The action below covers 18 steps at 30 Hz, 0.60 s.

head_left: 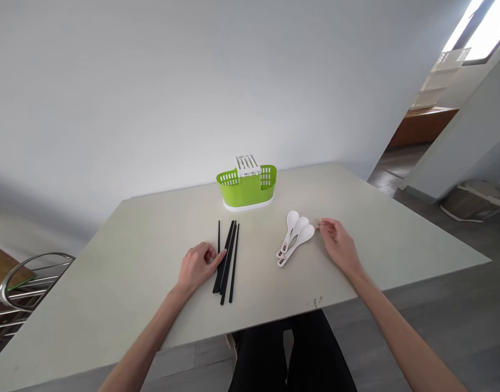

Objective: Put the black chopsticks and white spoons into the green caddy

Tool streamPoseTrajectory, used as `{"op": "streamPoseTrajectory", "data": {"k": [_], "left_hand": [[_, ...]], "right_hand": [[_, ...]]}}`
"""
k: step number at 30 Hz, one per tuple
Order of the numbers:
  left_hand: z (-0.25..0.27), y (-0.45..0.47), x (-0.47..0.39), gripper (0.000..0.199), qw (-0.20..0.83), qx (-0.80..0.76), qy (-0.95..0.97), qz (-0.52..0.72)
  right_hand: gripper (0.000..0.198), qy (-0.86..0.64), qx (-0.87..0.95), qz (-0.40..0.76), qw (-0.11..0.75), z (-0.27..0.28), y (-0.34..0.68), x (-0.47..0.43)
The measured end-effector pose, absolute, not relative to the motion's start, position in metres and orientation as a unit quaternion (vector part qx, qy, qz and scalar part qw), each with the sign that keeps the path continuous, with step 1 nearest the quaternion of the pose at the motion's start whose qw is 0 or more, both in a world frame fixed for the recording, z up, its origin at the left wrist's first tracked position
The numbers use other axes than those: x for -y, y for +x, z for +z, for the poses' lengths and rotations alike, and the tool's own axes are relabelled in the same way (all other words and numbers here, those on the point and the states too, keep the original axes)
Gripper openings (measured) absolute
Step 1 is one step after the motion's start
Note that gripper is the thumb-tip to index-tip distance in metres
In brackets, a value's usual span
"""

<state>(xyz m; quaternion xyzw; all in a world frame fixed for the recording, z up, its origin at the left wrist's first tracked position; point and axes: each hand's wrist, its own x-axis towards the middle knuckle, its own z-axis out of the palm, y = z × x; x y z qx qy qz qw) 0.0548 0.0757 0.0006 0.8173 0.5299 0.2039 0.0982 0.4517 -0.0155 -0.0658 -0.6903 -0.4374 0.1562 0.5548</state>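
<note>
Several black chopsticks (229, 261) lie loosely side by side on the table, left of the middle. My left hand (196, 265) rests at their left edge, its thumb stretched out and touching them, its other fingers loosely curled and apart from the thumb. Three white soup spoons (298, 231) with dark marks on their handles lie fanned out to the right, bowls pointing away from me. Just right of their bowls, my right hand (337, 242) is on the table, loosely open with nothing in it. A green and white cutlery basket (246, 190) stands upright behind them.
The pale table (160, 234) meets a white wall (184, 98) at the back. A metal rack-like frame (33, 280) is beside its left edge. At the far right, a brownish object (478, 198) sits on the floor.
</note>
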Motion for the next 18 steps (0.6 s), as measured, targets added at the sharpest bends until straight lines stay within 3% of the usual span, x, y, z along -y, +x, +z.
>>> {"op": "streamPoseTrajectory", "data": {"k": [18], "left_hand": [[-0.0059,0.0492,-0.0795,0.037,0.121,-0.522,0.813,0.225]], "right_hand": [[0.046,-0.694,0.420,0.178,0.557,-0.0613,0.4505,0.0183]]}}
